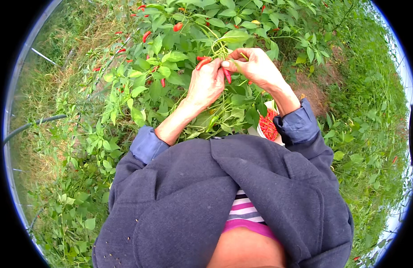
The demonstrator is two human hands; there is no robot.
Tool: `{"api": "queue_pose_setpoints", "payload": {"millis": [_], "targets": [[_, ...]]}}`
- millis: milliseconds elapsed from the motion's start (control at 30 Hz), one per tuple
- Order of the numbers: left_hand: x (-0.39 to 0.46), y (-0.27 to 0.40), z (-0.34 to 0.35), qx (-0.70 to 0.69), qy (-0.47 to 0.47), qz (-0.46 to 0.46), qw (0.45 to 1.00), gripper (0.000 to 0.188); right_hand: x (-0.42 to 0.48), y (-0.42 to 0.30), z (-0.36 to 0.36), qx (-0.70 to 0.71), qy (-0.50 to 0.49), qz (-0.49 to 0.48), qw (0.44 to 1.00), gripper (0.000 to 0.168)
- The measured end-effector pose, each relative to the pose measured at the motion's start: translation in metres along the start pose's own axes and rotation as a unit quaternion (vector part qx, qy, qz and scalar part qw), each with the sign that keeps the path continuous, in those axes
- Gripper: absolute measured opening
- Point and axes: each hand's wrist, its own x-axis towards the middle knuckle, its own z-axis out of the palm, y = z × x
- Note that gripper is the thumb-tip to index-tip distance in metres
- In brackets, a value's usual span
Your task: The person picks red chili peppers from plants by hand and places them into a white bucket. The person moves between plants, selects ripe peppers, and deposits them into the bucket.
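Observation:
My left hand (206, 82) is closed around the base of a cluster of red chili peppers, with one red chili (203, 63) showing beside its fingers. Touching it, my right hand (255, 67) pinches at the same cluster with thumb and forefinger. Another red chili (227, 76) hangs down between the two hands. Green stems (220, 50) of the chili plant rise just above my fingers. Below my right wrist, partly hidden by the sleeve and leaves, a white bucket (259, 130) holds many picked red chilies (268, 124).
Leafy chili plants (173, 40) with scattered red fruit surround my hands. A dark hose or pipe (35, 124) curves in at the left. Bare soil (310, 90) shows to the right, with weeds and more plants beyond it. Dry grass (55, 80) lies at the left.

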Motion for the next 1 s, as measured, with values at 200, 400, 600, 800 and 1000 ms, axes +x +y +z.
{"api": "queue_pose_setpoints", "payload": {"millis": [200,400,600,800,1000], "targets": [[-0.006,0.007,-0.020,-0.251,-0.001,-0.158,0.955,0.027,0.001,-0.008,-0.004,0.227,0.018,-0.039,0.973,0.024],[-0.007,0.035,-0.033,-0.488,0.062,-0.257,0.832,0.024,0.036,0.063,0.036,0.434,-0.134,0.047,0.890,0.031],[-0.013,0.052,-0.034,-0.520,0.101,-0.285,0.799,0.027,0.048,0.032,0.087,0.596,-0.247,-0.056,0.762,0.054],[-0.014,0.057,-0.037,-0.566,0.107,-0.300,0.760,0.028,0.044,0.016,0.100,0.674,-0.279,-0.130,0.672,0.060],[-0.012,0.064,-0.042,-0.586,0.125,-0.300,0.743,0.026,0.041,-0.001,0.106,0.675,-0.199,-0.118,0.701,0.049]]}}
